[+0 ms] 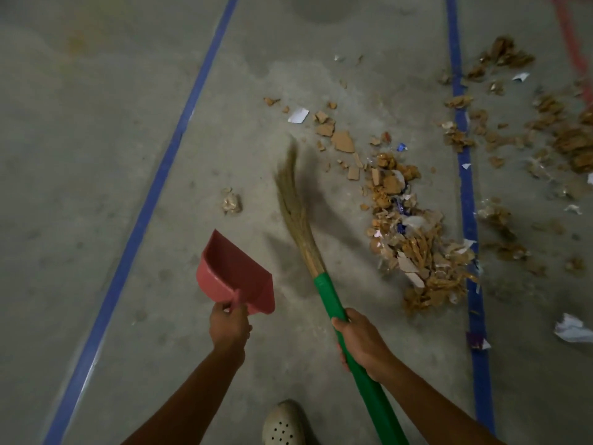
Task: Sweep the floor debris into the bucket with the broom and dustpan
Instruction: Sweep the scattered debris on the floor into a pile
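Note:
My right hand grips the green handle of a grass broom, whose blurred bristles point up and away over the concrete floor. A red dustpan is held by its handle in my left hand, lifted off the floor with its mouth turned away. To the right of the broom lies a long pile of debris: brown cardboard scraps, crumpled paper and bits of wrapper. A small crumpled scrap lies alone left of the bristles. At the top edge shows a dim round shape, possibly the bucket.
Two blue tape lines run across the floor, and a red line shows at the top right. More scattered debris lies beyond the right blue line. My pale perforated shoe is at the bottom.

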Action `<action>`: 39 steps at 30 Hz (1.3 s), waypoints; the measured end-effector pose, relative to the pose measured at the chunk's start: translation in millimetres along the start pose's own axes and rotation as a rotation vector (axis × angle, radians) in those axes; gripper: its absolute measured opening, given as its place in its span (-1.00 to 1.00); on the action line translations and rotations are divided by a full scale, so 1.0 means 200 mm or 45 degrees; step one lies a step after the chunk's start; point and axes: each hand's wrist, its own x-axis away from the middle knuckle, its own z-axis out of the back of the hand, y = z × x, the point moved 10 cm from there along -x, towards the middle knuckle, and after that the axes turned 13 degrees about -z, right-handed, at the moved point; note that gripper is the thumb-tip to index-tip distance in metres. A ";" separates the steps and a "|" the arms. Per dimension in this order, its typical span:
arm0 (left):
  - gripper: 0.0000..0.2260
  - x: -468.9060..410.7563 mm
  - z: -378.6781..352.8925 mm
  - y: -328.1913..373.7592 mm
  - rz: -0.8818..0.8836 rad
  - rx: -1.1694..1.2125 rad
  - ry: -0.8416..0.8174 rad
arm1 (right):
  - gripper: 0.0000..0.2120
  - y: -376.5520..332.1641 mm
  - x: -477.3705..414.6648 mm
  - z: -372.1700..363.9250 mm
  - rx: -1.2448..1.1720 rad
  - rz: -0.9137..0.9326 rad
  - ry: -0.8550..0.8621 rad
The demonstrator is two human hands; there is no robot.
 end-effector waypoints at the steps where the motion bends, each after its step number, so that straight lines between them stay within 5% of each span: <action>1: -0.68 -0.04 0.04 0.01 0.003 -0.002 0.020 | -0.88 -0.07 0.01 -0.05 0.068 0.039 0.005; 11: -0.71 -0.43 0.43 0.03 0.024 -0.080 0.198 | -0.76 -0.51 -0.16 -0.85 0.760 0.075 -0.129; 24: -0.65 -0.59 0.33 0.05 0.031 0.034 0.013 | -0.76 -0.44 -0.48 -0.42 0.144 -0.232 0.107; 31: -0.57 -0.60 0.18 0.27 -0.048 0.052 -0.111 | -0.79 -0.50 -0.26 -0.16 -0.131 -0.161 0.191; 39: -0.56 -0.68 0.08 0.47 -0.098 0.033 -0.117 | -0.83 -0.80 -0.13 -0.37 -0.090 -0.056 0.017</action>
